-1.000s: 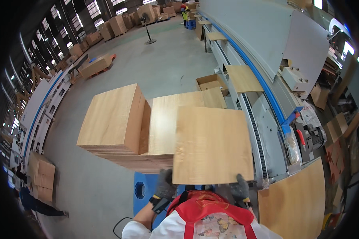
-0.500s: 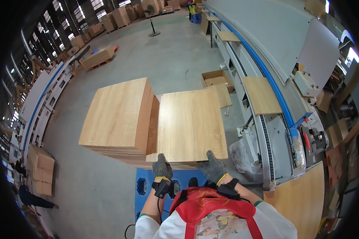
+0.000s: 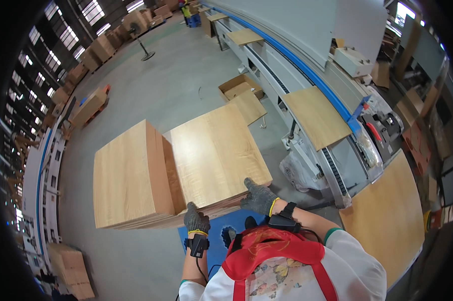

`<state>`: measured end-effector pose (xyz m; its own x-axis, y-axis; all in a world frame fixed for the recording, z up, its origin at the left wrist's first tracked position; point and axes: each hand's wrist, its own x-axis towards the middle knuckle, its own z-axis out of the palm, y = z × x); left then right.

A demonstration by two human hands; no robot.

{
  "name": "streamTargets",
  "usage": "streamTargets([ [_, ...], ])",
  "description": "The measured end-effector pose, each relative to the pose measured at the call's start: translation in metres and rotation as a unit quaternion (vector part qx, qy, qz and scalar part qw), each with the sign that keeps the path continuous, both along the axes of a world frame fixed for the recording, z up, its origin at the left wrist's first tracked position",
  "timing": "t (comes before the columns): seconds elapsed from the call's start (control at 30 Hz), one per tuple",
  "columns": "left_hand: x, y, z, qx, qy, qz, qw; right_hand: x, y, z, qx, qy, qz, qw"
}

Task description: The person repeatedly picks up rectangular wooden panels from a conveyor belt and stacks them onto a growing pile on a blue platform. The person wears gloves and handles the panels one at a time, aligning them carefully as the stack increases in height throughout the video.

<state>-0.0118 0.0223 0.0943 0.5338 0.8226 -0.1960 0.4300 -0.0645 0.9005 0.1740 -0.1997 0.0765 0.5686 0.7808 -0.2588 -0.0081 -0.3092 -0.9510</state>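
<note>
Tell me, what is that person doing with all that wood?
A person in grey gloves stands at two stacks of light wooden boards. The left hand and the right hand both rest on the near edge of the top board of the right-hand stack. The taller stack sits just to its left. To the right, another board lies on a long conveyor machine.
</note>
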Motion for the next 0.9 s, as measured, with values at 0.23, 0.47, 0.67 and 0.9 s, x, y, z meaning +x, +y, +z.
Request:
streamTargets([
  [0.23,-0.012,-0.059,-0.038,-0.341,-0.248,0.142,0.896,-0.014,-0.132,-0.006,-0.114,-0.628,0.135,0.758],
  [0.47,-0.011,-0.111,-0.114,-0.503,-0.056,-0.136,0.851,-0.008,-0.294,-0.085,0.022,0.014,-0.349,0.937],
  [0.67,0.074,-0.185,-0.061,-0.42,-0.008,-0.338,0.842,0.011,-0.308,-0.049,0.406,0.381,-0.627,0.545],
  [0.9,0.114,-0.264,-0.06,-0.488,0.098,-0.344,0.796,-0.064,-0.306,-0.123,-0.108,-0.193,-0.394,0.892],
])
